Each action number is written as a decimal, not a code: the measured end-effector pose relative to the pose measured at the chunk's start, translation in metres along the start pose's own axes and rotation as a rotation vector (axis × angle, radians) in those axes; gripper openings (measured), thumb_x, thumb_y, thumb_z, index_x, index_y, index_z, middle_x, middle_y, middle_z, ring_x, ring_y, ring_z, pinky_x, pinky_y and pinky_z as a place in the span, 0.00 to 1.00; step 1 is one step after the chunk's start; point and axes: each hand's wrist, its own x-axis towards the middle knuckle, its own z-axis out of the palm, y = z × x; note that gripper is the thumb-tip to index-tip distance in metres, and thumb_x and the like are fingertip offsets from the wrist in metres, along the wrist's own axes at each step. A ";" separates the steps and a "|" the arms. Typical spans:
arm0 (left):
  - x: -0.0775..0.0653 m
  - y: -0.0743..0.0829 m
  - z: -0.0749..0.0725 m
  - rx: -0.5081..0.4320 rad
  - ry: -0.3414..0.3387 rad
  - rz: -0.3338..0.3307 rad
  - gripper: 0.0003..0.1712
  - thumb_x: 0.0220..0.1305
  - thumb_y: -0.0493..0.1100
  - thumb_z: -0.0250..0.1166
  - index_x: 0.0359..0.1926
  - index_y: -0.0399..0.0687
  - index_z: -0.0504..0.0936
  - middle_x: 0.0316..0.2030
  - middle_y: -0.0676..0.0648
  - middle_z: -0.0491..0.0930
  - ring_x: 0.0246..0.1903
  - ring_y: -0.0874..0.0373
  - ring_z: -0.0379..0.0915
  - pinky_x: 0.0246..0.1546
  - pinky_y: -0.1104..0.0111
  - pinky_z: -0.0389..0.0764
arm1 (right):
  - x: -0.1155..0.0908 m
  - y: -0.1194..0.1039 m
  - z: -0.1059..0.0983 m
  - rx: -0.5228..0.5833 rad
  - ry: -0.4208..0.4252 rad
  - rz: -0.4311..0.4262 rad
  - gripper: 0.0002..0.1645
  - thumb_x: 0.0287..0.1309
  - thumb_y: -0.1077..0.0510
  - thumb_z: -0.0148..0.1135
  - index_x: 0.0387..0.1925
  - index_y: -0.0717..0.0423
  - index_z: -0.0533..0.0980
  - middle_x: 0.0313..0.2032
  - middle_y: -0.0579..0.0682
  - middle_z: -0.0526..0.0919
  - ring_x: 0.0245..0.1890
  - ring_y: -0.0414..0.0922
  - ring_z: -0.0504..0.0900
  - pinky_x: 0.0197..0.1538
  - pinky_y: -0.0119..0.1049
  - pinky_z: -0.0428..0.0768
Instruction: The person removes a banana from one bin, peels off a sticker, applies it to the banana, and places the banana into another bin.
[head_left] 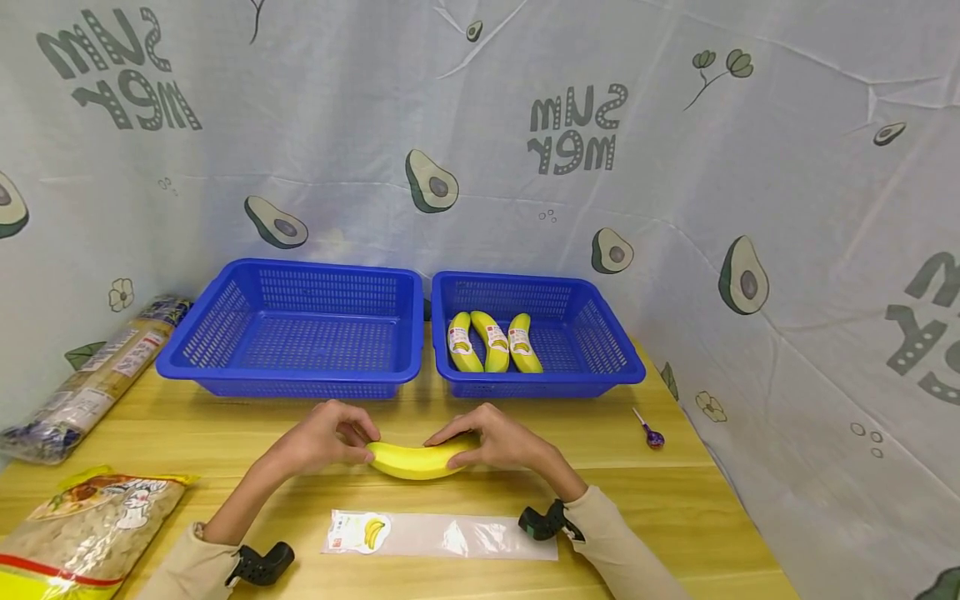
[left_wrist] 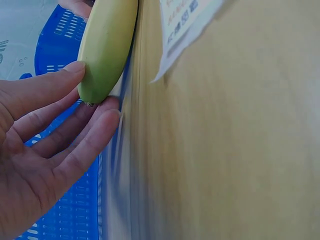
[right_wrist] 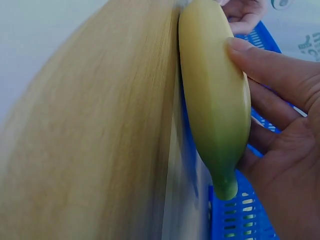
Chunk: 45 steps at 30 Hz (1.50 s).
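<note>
A yellow banana [head_left: 414,463] lies crosswise in front of me, low over or on the wooden table. My left hand [head_left: 324,435] pinches its left end; in the left wrist view the thumb [left_wrist: 70,70] presses the greenish tip and the fingers reach behind. At the other end, my right hand [head_left: 501,438] holds the banana near its stem, which points down in the right wrist view [right_wrist: 226,187]. Nearer to me, a flat clear plastic bag [head_left: 431,536] lies on the table, with a banana-printed label at its left end. The right wrist device overlaps the bag's right end.
Behind the hands stand two blue plastic baskets: the left basket [head_left: 296,387] and the right basket [head_left: 540,388], which holds three labelled bananas [head_left: 495,343]. A lollipop [head_left: 654,437] lies at right. Two food packages, a long pack [head_left: 97,383] and a bulging bag [head_left: 90,529], are at left.
</note>
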 end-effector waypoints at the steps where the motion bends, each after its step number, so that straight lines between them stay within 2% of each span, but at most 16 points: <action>1: 0.000 0.000 0.000 0.010 0.003 0.008 0.11 0.60 0.30 0.80 0.42 0.36 0.88 0.39 0.46 0.88 0.38 0.54 0.87 0.40 0.68 0.89 | 0.000 0.000 0.000 -0.002 0.000 0.004 0.22 0.62 0.63 0.78 0.58 0.60 0.87 0.55 0.52 0.91 0.57 0.42 0.88 0.60 0.36 0.86; 11: 0.001 -0.005 0.002 0.076 0.023 0.021 0.12 0.59 0.32 0.81 0.44 0.37 0.89 0.39 0.47 0.88 0.38 0.56 0.84 0.42 0.69 0.88 | -0.001 0.004 0.001 0.015 0.004 0.032 0.21 0.65 0.60 0.78 0.59 0.58 0.87 0.55 0.50 0.91 0.57 0.41 0.88 0.63 0.37 0.84; 20: -0.001 -0.001 0.000 0.082 0.026 0.043 0.14 0.59 0.32 0.81 0.46 0.35 0.89 0.39 0.47 0.88 0.37 0.57 0.83 0.41 0.68 0.87 | -0.001 0.004 0.002 -0.003 0.027 -0.014 0.25 0.64 0.60 0.79 0.61 0.60 0.85 0.59 0.52 0.89 0.62 0.46 0.86 0.67 0.38 0.82; 29: -0.002 0.000 -0.003 0.079 0.012 0.024 0.17 0.59 0.33 0.81 0.48 0.33 0.88 0.41 0.46 0.88 0.39 0.56 0.83 0.43 0.68 0.87 | 0.003 -0.019 0.004 -0.086 0.171 -0.168 0.24 0.57 0.62 0.83 0.55 0.62 0.87 0.57 0.53 0.89 0.61 0.48 0.86 0.67 0.42 0.82; 33: -0.002 0.000 -0.004 0.088 -0.001 0.020 0.18 0.59 0.33 0.81 0.49 0.33 0.88 0.42 0.46 0.88 0.39 0.56 0.83 0.43 0.68 0.87 | 0.005 -0.033 0.007 -0.099 0.195 -0.262 0.21 0.55 0.65 0.83 0.51 0.62 0.87 0.52 0.53 0.91 0.55 0.46 0.88 0.60 0.40 0.86; 38: -0.003 0.001 -0.005 0.077 0.002 0.001 0.19 0.58 0.32 0.81 0.49 0.32 0.87 0.41 0.46 0.88 0.39 0.55 0.83 0.42 0.69 0.87 | 0.007 -0.049 0.015 -0.061 0.104 -0.297 0.16 0.57 0.68 0.81 0.47 0.62 0.87 0.43 0.52 0.91 0.43 0.45 0.88 0.45 0.35 0.90; 42: -0.004 0.001 -0.005 0.058 0.018 -0.003 0.19 0.58 0.31 0.81 0.49 0.30 0.87 0.40 0.45 0.87 0.38 0.55 0.83 0.41 0.69 0.87 | 0.006 -0.059 0.024 -0.078 -0.006 -0.281 0.15 0.60 0.65 0.80 0.48 0.63 0.87 0.39 0.52 0.91 0.39 0.44 0.88 0.44 0.28 0.87; 45: -0.004 0.002 -0.005 0.051 0.015 -0.009 0.20 0.58 0.31 0.81 0.50 0.29 0.87 0.40 0.45 0.87 0.38 0.55 0.83 0.41 0.69 0.87 | 0.006 -0.064 0.031 -0.138 -0.101 -0.232 0.16 0.63 0.61 0.79 0.50 0.61 0.86 0.37 0.48 0.90 0.37 0.36 0.84 0.43 0.21 0.82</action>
